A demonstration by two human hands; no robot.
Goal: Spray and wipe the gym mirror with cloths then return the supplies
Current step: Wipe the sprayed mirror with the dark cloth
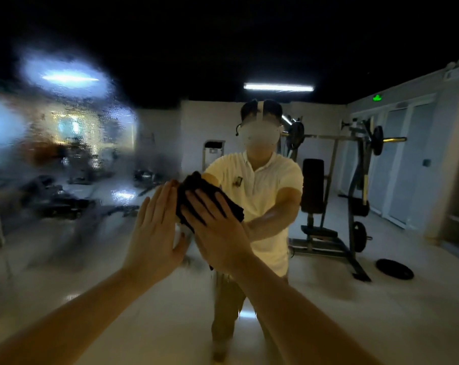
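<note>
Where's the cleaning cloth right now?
Head view, near centre: the dark cloth is pressed against the mirror under the right hand, with the left hand close on its left.

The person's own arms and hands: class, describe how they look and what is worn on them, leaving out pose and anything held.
The left hand and right hand wear no gloves, and no watch or band shows at either wrist. Both forearms are bare down to the frame's edge, with no sleeves over them. The reflection in the mirror shows a pale short-sleeved polo shirt.
</note>
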